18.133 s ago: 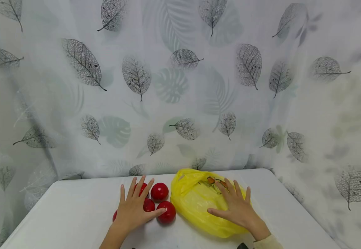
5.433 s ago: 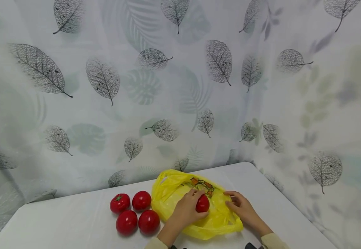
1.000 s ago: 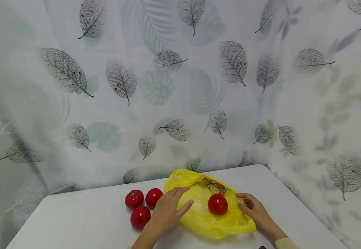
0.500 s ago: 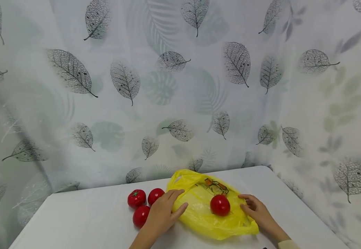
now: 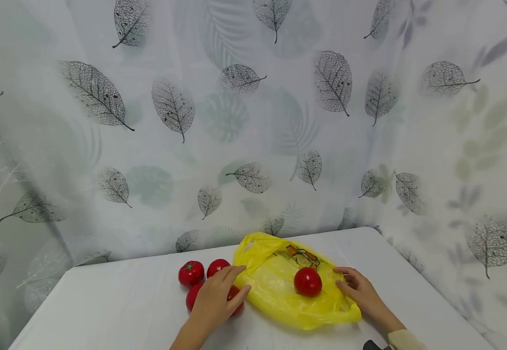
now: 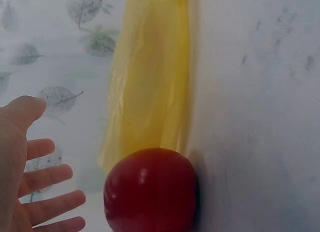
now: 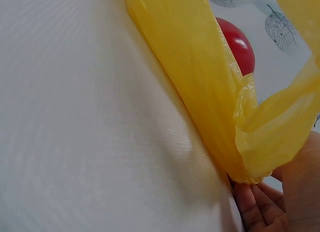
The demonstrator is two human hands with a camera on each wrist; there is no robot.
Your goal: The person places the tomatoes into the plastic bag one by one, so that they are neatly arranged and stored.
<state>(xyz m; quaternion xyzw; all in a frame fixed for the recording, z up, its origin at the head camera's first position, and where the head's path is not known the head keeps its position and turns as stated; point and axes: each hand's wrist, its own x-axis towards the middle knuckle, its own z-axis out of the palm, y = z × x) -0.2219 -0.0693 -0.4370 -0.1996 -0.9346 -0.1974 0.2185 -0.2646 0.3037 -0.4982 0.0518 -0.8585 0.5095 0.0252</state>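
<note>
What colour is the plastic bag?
The bag is yellow, best seen in the head view.

The person's left hand point(image 5: 215, 297) is by the left edge of the yellow bag point(image 5: 268, 287), back uppermost, thumb apart from relaxed fingers. The right hand point(image 5: 361, 292), fingers bent, grips the bag's right edge, its forearm point(image 5: 383, 318) slanting nearward.

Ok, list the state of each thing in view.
Yellow bag: crumpled, lying on the table.
Lone tomato: resting against yellow plastic.
Four other tomatoes: outside the bag, some partly hidden.
Left hand: fingers apart, holding nothing.
Right hand: fingers bent, holding the bag's edge.
</note>
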